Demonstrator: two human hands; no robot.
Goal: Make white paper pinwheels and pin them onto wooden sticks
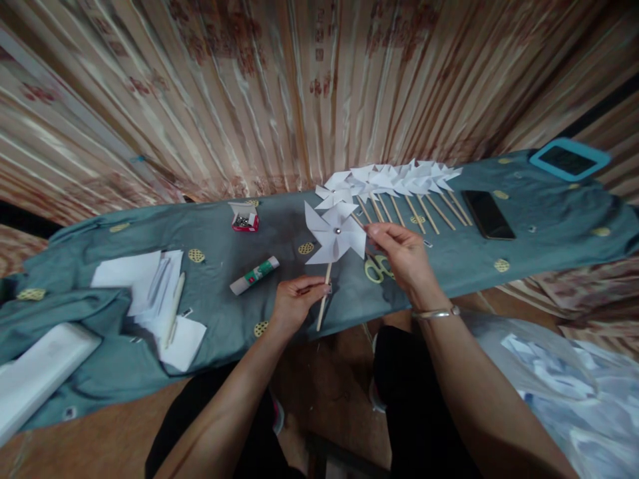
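Note:
A white paper pinwheel point(335, 234) with a silver pin at its centre stands up on a thin wooden stick point(323, 307) above the table's front half. My left hand point(299, 301) is closed around that stick below the blades, thumb and fingers pinching it. At the pinwheel's right side, my right hand point(399, 251) has its fingers pinched together at the edge of a blade. Just left of the right hand's wrist, yellow-handled scissors point(374, 269) lie on the cloth, partly hidden. Behind the held pinwheel is a row of several finished pinwheels point(399, 178) with sticks pointing forward.
A glue stick point(254, 275), an open red box of pins point(245, 219) and paper sheets point(144, 279) with a pale pen point(174, 309) lie leftward. A white box point(44, 372) is at far left. Rightward are a phone point(488, 214), a blue-framed device point(569, 159) and a plastic bag point(554, 379).

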